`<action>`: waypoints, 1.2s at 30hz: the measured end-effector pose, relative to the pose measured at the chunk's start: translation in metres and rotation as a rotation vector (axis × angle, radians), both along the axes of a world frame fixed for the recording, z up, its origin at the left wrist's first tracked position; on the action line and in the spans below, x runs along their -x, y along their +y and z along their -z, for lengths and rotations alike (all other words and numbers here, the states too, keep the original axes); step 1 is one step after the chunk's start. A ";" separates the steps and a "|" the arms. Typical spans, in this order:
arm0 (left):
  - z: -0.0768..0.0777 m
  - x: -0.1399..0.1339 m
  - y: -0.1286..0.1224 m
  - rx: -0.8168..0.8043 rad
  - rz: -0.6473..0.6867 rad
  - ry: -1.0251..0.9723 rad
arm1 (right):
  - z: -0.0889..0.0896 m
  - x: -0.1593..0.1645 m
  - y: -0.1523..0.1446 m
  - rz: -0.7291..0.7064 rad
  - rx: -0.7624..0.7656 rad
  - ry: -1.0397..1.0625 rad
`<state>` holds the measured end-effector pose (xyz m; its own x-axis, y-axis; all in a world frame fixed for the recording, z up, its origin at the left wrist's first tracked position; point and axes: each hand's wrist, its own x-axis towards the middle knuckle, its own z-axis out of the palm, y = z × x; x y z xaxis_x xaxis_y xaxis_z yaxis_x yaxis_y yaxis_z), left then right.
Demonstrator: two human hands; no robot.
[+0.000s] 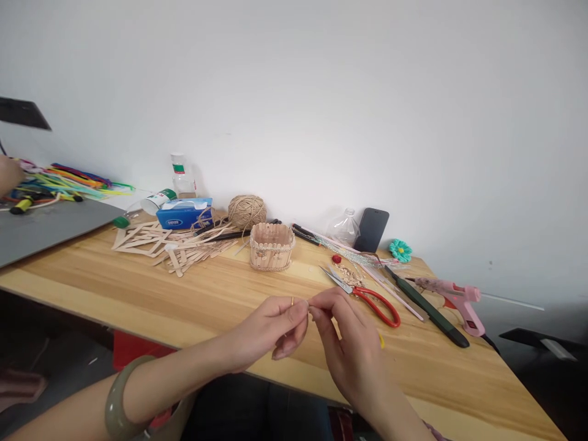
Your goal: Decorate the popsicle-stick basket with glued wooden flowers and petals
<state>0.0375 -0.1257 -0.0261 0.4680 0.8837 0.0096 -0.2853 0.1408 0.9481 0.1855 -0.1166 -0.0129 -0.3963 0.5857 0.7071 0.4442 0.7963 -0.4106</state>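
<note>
My left hand (pixel 280 324) and my right hand (pixel 346 337) meet fingertip to fingertip over the front part of the table. Both are closed in a pinch, and whatever sits between the tips is too small to make out. Just beyond my right hand lie red-handled scissors (pixel 374 300), blades parted and pointing to the back left. A small basket of wooden craft sticks (pixel 272 257) with a cord round its rim stands upright behind my hands. Small wood bits (pixel 351 275) and a red bead-like piece (pixel 337 259) lie near the scissor blades.
A pink glue gun (pixel 459 300) and a dark green long tool (pixel 432 312) lie at right. Behind are a phone (pixel 371 229), a turquoise flower (pixel 400 250) and a twine ball (pixel 247 212). Craft sticks (pixel 177 248) and a blue tissue pack (pixel 184 215) spread left. Another person's hand (pixel 9 174) shows far left.
</note>
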 end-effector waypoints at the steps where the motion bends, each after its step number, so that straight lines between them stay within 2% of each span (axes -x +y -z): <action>1: -0.001 0.001 0.000 -0.006 -0.003 0.017 | 0.000 -0.001 0.000 -0.010 -0.003 -0.030; 6: -0.006 0.001 -0.002 -0.042 -0.100 0.190 | 0.003 -0.004 0.002 0.003 -0.054 -0.117; 8: -0.007 0.000 -0.003 -0.028 -0.103 0.171 | 0.003 -0.004 0.002 0.010 -0.060 -0.114; 10: -0.006 0.001 -0.003 0.040 -0.015 0.033 | 0.001 -0.003 0.002 -0.007 -0.004 -0.089; 14: -0.001 0.005 0.000 0.216 0.261 -0.277 | -0.004 -0.003 0.000 -0.094 0.138 0.020; 18: 0.002 0.008 0.005 0.278 0.372 -0.377 | -0.007 -0.001 -0.003 -0.079 0.173 0.090; 24: 0.006 0.007 0.008 0.278 0.348 -0.371 | -0.011 0.003 -0.003 0.018 0.213 0.054; 27: 0.007 0.007 0.009 0.270 0.333 -0.361 | -0.012 0.004 -0.004 -0.002 0.207 0.021; 30: 0.007 0.008 0.009 0.255 0.314 -0.352 | -0.009 0.004 -0.005 -0.027 0.149 -0.012; 36: 0.007 0.012 0.008 0.246 0.288 -0.330 | -0.002 0.007 -0.006 0.030 0.011 -0.154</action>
